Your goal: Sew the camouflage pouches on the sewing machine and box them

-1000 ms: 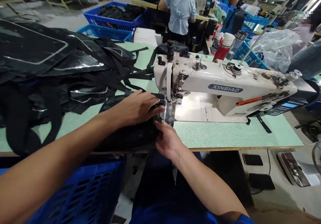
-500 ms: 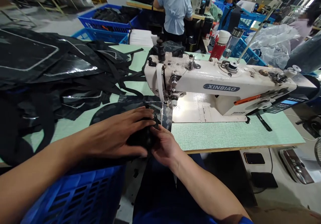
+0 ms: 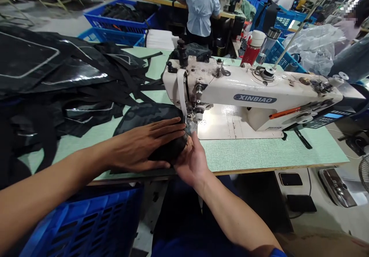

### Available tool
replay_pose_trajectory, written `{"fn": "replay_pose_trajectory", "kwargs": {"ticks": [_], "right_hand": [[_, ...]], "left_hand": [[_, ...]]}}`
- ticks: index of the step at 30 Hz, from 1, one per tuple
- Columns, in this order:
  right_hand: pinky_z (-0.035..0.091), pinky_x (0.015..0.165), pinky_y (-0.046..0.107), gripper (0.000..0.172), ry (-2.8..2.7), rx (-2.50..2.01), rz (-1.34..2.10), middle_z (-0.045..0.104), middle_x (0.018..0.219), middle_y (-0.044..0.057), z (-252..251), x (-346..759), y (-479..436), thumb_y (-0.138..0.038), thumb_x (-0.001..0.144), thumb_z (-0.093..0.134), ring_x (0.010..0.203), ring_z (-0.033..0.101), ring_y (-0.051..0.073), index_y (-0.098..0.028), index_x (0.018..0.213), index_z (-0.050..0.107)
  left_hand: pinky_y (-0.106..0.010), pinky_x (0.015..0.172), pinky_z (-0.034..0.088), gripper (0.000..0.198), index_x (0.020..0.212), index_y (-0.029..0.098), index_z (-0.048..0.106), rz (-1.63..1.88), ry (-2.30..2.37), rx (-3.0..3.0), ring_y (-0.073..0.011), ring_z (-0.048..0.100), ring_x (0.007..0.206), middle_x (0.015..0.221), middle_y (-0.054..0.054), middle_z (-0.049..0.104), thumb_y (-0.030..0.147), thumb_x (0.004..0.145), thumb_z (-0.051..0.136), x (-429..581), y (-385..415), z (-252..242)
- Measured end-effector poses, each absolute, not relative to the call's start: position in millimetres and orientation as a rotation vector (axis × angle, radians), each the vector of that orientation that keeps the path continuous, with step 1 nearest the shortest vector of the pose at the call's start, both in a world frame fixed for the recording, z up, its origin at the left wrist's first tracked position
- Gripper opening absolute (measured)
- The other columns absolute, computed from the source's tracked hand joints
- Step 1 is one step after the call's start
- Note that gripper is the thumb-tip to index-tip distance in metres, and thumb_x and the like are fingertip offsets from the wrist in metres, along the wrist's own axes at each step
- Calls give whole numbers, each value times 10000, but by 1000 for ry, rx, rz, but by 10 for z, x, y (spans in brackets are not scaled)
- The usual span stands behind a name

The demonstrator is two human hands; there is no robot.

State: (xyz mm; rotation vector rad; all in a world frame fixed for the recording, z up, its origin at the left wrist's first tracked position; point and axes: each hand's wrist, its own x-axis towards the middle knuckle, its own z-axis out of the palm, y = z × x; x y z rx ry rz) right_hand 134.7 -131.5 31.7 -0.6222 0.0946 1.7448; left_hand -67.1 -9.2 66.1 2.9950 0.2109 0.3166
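Observation:
A dark camouflage fabric piece lies on the green table in front of the white sewing machine, its right edge under the needle area. My left hand lies flat on top of it, fingers stretched out toward the presser foot. My right hand holds the fabric's near right edge from below and the side, fingers curled round it, just in front of the needle.
A heap of black straps and panels covers the table's left. A blue crate stands below the table edge. A red bottle stands behind the machine. A person in a light blue shirt works at the far table.
The fabric has been folded over and pushed up to the needle. My left hand went from gripping the bundle to lying flat on it; my right hand moved up toward the presser foot.

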Motion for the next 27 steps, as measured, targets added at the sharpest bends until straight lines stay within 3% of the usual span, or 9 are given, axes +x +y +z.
{"fn": "replay_pose_trajectory", "kwargs": {"ticks": [3,6,9,13,16,20,27], "right_hand": [[737,904,374,477,77,-652,1759,890,972,-14,317,1383,-1316,-770,1184,683,1002,870,247,-309,1231,797],[747,864,433,654,20,-675,1789,871,965,18,307,1402,-1326,-928,1118,641,1022,868,296,-297,1219,783],[752,953,452,724,-216,-759,1773,898,1066,56,299,1492,-1456,-973,1039,717,1120,876,311,-279,1220,812],[689,1245,554,504,-969,-1191,1346,904,1467,94,297,1847,-1707,-706,1063,888,1434,842,347,-309,1374,878],[564,1418,620,359,-1555,-1431,718,764,1752,122,264,2178,-1728,-486,1195,752,1658,717,371,-290,1460,893],[533,1452,636,445,-2094,-1489,402,702,1813,150,194,2379,-1593,-401,1247,699,1789,579,384,-207,1632,808],[520,1463,591,506,-2296,-1598,248,681,1830,144,212,2293,-1584,-451,1301,606,1797,568,353,-170,1693,760]], "left_hand": [[-612,1482,500,841,1897,338,473,519,192,2938,-410,487,1827,1935,-133,550,572,1164,811,-681,-98,523],[-602,1406,593,669,1754,302,629,614,257,2909,-395,641,1713,1818,-139,684,583,1176,816,-706,-132,380],[-576,1345,650,501,1616,260,726,672,348,2909,-374,719,1639,1686,-131,793,550,1210,775,-695,-238,270],[-546,1255,697,404,1520,236,814,728,447,2929,-374,795,1537,1594,-125,850,482,1204,767,-627,-411,231],[-548,1231,696,389,1507,235,845,668,473,2966,-384,805,1517,1576,-112,860,463,1206,750,-588,-471,261],[-555,1225,683,402,1527,251,850,638,495,2965,-399,776,1557,1574,-97,862,450,1196,737,-584,-494,276],[-565,1261,651,426,1568,268,818,636,484,2971,-396,731,1613,1616,-87,841,390,1164,764,-588,-529,260]]}}
